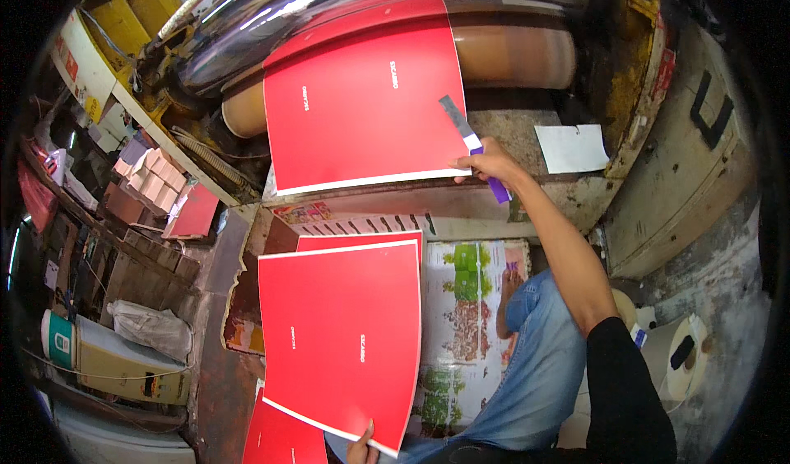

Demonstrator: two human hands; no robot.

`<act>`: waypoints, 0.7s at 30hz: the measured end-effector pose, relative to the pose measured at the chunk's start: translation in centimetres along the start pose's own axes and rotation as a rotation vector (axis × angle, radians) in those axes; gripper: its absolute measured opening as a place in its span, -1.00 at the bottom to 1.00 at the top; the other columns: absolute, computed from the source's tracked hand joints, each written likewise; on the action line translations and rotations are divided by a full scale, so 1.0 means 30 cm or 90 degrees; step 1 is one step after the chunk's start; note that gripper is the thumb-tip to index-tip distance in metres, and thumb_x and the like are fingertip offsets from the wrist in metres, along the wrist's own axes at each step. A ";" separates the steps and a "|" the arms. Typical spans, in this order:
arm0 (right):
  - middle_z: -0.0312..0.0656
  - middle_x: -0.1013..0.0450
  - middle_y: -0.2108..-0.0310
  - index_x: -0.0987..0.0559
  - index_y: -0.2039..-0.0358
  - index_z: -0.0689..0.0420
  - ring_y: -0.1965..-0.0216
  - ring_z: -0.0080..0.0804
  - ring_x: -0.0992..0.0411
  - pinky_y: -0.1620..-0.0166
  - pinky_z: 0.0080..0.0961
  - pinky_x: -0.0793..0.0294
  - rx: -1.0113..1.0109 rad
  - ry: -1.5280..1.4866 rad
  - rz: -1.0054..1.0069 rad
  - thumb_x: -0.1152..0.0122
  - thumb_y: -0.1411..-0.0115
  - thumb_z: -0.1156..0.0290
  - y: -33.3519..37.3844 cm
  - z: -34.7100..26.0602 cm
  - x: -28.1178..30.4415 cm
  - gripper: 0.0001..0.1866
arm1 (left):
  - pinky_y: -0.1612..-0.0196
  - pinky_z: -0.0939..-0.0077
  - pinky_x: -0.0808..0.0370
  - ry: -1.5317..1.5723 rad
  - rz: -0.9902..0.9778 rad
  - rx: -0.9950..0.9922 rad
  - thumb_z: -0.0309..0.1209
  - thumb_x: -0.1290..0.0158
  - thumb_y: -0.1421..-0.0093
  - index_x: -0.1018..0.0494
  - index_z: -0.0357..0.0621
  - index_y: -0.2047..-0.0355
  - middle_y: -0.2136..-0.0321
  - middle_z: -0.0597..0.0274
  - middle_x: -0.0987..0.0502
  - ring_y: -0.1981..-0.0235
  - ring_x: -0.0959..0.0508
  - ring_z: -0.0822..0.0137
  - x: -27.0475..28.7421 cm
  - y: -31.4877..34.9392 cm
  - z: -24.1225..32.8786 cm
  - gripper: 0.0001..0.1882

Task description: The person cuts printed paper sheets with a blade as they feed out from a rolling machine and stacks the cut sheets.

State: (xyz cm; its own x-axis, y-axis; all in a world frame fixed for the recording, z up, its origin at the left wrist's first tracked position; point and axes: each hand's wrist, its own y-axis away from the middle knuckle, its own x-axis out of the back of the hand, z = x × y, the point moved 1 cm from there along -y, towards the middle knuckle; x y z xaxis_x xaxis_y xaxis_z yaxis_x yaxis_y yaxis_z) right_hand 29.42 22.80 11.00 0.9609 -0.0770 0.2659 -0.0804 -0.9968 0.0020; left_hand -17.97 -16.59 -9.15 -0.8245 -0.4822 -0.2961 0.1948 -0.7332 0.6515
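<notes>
My right hand (491, 161) is closed around a flat, purple-handled bladed tool (457, 116); its grey blade points up and left over a red printed sheet (362, 126). My thumb and fingers are at that sheet's lower right corner; whether they pinch it is hard to tell. The sheet's upper part curves in under a shiny roller (395, 7). Low in the view, my left hand (362, 449) is closed on the bottom edge of a second red sheet (341, 332) with white borders, which hangs at a slight tilt.
More red sheets (280, 431) lie behind and below the held one. A tan roller (518, 56) runs across the machine. A white paper piece (572, 148) rests on the ledge to the right, near a grey cabinet (683, 159). Stacked pink blocks (155, 180) stand at the left.
</notes>
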 end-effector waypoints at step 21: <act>-0.32 -0.38 0.78 -0.62 0.68 0.14 0.76 -0.61 -0.26 0.67 -0.61 -0.12 0.032 0.232 -0.186 -0.51 0.22 -0.12 0.287 -0.071 -0.049 -0.48 | -0.19 -0.45 0.07 -0.755 0.339 -0.218 0.04 -0.51 0.53 0.37 -0.51 -0.25 -0.21 -0.57 0.17 -0.25 0.14 -0.40 -0.434 -0.715 -0.159 0.61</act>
State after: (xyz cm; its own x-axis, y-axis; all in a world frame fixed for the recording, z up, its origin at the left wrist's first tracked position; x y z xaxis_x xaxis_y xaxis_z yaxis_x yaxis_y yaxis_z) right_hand 26.75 14.37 12.69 0.7851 0.2112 0.5822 0.2013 -0.9760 0.0826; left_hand -8.88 3.11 -22.60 -0.5332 -0.1680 0.8292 0.6113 -0.7541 0.2403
